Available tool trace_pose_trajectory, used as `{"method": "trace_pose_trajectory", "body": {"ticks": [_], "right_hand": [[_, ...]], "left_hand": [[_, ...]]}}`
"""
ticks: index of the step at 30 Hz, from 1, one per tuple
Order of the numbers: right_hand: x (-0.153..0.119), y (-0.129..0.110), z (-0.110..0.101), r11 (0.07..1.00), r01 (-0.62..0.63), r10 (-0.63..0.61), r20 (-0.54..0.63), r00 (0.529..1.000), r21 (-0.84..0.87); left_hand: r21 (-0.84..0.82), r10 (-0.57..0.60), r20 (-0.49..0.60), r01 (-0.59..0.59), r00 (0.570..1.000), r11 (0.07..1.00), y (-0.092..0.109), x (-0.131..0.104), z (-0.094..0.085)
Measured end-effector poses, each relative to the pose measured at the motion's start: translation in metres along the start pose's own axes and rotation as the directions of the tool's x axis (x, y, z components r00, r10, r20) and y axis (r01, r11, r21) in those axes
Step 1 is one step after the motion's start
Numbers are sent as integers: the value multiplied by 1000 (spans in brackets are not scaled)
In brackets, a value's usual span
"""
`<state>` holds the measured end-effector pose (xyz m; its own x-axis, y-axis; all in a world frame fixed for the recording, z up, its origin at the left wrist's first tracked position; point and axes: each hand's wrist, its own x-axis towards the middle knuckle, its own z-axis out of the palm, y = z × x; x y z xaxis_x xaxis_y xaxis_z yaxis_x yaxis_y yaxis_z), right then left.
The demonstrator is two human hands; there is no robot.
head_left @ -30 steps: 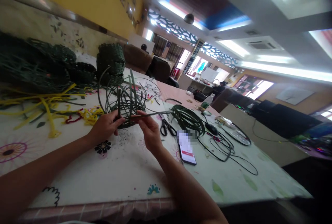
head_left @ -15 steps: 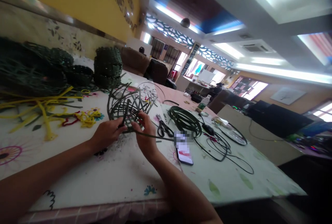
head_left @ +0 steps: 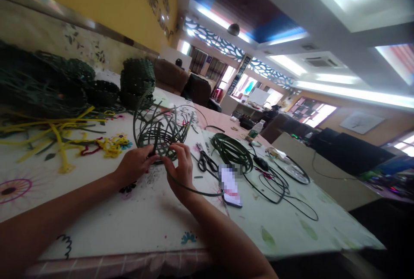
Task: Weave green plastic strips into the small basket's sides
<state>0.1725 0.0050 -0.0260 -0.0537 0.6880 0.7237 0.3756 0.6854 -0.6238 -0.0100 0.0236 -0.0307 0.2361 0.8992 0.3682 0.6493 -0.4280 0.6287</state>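
Observation:
A small dark green basket (head_left: 155, 134), half woven with loose strips sticking up round its rim, rests on the table between my hands. My left hand (head_left: 139, 160) is closed on its near left side, thumb and fingers pinching the weave. On the near right side, my right hand (head_left: 179, 162) has its fingers bent over the edge and its thumb against a strip. A long green strip (head_left: 200, 192) trails from there across my right wrist towards the phone (head_left: 230, 186). Black-handled scissors (head_left: 207, 161) lie just right of my right hand.
A coil of green strip (head_left: 230, 149) lies beyond the scissors, with a computer mouse (head_left: 261, 162), cables and a bottle (head_left: 255, 130) further right. Yellow strips (head_left: 61, 145) are spread at the left. Finished dark green baskets (head_left: 137, 80) stand behind them.
The long strip, earlier running straight to the right behind my right wrist, now curves lower across it. My right hand has shifted slightly against the basket; my left keeps its grip.

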Motion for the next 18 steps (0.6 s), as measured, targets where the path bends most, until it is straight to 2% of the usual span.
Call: {"method": "trace_pose_trajectory", "body": {"ticks": [3,7,12,15,18], "right_hand": [[1,2,1,996,-81,81,-13,997,-25],[2,5,2,969,-189,187,28,982,160],[9,12,0,834,-266,267,69,961,484],[15,11,-6,773,-314,271,161,949,552],[20,6,-12,706,-396,305,253,918,587]], "left_hand": [[53,45,-30,-43,999,998,-1,0,3],[50,52,-17,-52,998,997,-1,0,3],[1,43,-4,-43,999,999,-3,1,0],[-39,24,-7,-24,1000,999,-4,1,-1],[-84,-6,-24,4,1000,996,-3,1,-3]]}}
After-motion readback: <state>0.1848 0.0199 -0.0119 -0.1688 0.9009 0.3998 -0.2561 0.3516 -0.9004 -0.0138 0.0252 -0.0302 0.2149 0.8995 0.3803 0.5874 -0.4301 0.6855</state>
